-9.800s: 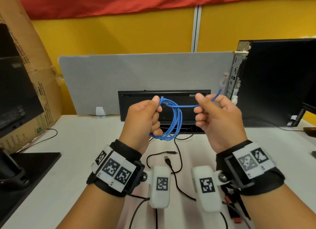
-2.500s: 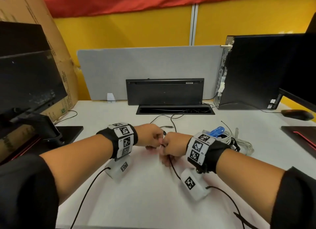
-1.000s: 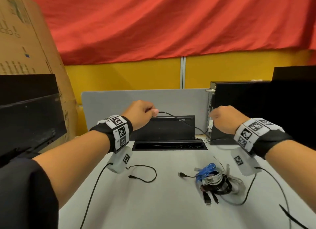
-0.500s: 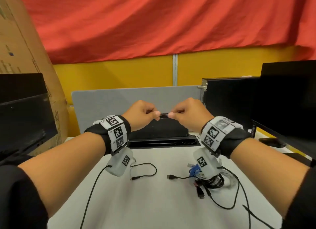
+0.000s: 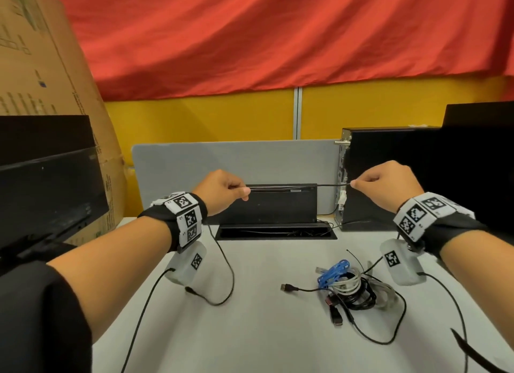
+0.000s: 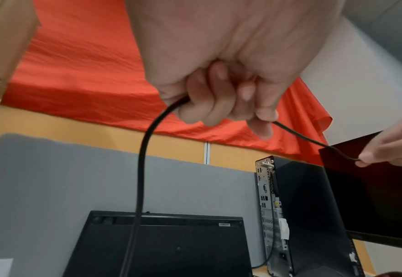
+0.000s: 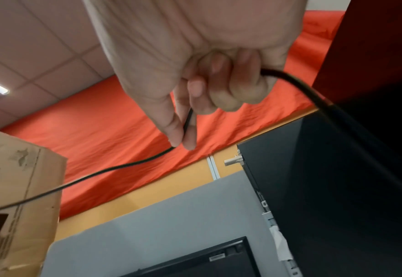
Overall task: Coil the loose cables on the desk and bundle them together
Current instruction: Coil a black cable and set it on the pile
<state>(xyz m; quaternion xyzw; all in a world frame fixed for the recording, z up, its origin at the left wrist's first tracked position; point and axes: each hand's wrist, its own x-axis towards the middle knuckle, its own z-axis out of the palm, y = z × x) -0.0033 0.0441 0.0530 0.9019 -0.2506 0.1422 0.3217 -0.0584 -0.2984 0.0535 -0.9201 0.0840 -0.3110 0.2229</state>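
Note:
A thin black cable (image 5: 294,187) is stretched level in the air between both hands above the white desk (image 5: 264,325). My left hand (image 5: 222,190) grips it in a fist, and its tail (image 5: 226,264) hangs to the desk, ending in a small plug. My right hand (image 5: 381,183) pinches the same cable between thumb and forefinger. In the left wrist view the cable (image 6: 145,150) drops from the left hand (image 6: 221,97). In the right wrist view the cable (image 7: 114,168) leaves the right hand (image 7: 195,105) leftward. A pile of coiled cables (image 5: 350,286), blue, white and black, lies on the desk at right.
A black desktop tower (image 5: 389,175) stands at the right rear, a black monitor (image 5: 47,183) at the left before a cardboard box (image 5: 52,74). A grey divider (image 5: 230,161) and an upright black keyboard (image 5: 269,205) stand behind an open cable slot (image 5: 278,232).
Half a second ago the hands were close together on the cable. They have drawn apart, the right hand sliding right, so a long straight stretch of cable now spans between them.

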